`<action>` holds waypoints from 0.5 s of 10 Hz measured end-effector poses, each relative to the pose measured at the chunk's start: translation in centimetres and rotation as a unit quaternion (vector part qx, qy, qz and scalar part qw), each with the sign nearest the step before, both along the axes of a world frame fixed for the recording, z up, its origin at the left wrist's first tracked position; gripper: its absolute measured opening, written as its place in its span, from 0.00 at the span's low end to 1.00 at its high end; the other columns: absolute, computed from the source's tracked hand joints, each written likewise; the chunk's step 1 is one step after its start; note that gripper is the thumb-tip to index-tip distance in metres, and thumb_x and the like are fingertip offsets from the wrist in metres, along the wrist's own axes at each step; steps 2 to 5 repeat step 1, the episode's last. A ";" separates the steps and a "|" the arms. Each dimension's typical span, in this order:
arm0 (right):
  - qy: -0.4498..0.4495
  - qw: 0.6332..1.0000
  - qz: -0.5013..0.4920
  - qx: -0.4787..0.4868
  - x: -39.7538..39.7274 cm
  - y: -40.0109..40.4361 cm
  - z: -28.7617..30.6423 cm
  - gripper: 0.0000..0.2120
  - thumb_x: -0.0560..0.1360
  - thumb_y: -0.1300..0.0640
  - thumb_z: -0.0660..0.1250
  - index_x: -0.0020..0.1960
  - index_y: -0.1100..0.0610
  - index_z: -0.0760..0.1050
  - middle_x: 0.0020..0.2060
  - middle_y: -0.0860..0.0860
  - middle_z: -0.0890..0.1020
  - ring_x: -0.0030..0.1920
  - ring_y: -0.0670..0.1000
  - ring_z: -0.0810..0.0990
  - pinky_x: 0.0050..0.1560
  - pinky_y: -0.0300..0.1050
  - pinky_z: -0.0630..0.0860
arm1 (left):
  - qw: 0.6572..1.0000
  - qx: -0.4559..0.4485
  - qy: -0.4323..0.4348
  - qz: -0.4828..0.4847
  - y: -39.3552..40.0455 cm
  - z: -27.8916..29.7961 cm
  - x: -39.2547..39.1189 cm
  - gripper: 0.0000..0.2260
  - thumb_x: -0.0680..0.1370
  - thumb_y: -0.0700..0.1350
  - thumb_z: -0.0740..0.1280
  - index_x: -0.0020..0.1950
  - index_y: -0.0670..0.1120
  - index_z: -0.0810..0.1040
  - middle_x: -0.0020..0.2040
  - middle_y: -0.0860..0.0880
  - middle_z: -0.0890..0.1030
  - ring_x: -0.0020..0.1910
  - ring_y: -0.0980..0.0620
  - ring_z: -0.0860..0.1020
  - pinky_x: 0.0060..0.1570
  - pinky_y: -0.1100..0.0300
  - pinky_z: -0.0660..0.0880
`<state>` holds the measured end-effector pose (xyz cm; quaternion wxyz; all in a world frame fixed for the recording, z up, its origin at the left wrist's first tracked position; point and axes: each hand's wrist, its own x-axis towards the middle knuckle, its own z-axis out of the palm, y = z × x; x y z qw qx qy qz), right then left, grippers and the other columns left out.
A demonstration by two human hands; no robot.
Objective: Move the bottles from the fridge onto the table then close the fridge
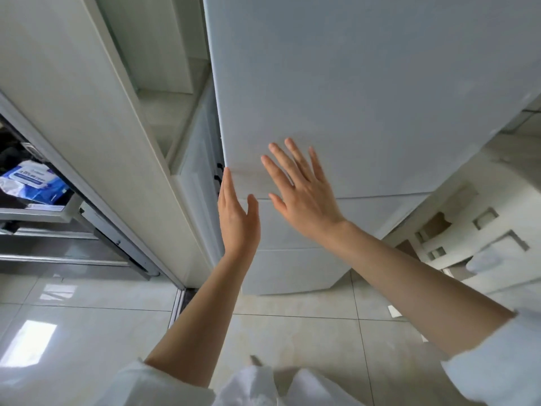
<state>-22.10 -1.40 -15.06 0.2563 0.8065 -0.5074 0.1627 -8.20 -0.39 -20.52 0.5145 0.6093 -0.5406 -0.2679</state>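
The white fridge (366, 83) fills the upper right of the head view, its upper door closed flush with the drawer fronts below. My left hand (237, 215) is held edge-on with straight fingers by the door's left edge, fingertips close to that edge. My right hand (298, 189) is spread flat with straight fingers over the lower part of the door; whether it touches the door I cannot tell. Neither hand holds anything. No bottles and no table are in view.
A tall white cabinet panel (96, 118) stands left of the fridge, a narrow gap between them. At far left a sliding door track and a blue-and-white packet (32, 183). White foam packing (474, 230) lies on the floor right of the fridge. Glossy tiles (292, 332) below.
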 end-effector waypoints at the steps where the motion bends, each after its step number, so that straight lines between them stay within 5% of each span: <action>1: -0.034 0.999 -0.007 0.010 -1.5 2.9 -0.6 0.30 0.74 0.53 0.66 0.73 0.61 0.64 0.70 0.58 0.69 0.73 0.60 0.64 0.72 0.62 0.60 | 1.000 0.029 0.003 -0.002 3.0 0.0 -0.8 0.26 0.81 0.43 0.60 0.78 0.51 0.56 0.77 0.54 0.61 0.76 0.56 0.58 0.74 0.58 0.58; 5: -0.034 0.999 -0.007 0.010 -1.5 2.9 -0.6 0.30 0.74 0.53 0.66 0.73 0.61 0.64 0.70 0.58 0.69 0.73 0.60 0.64 0.72 0.62 0.60 | 1.000 0.029 0.003 -0.002 3.0 0.0 -0.8 0.26 0.81 0.43 0.60 0.78 0.51 0.56 0.77 0.54 0.61 0.76 0.56 0.58 0.74 0.58 0.58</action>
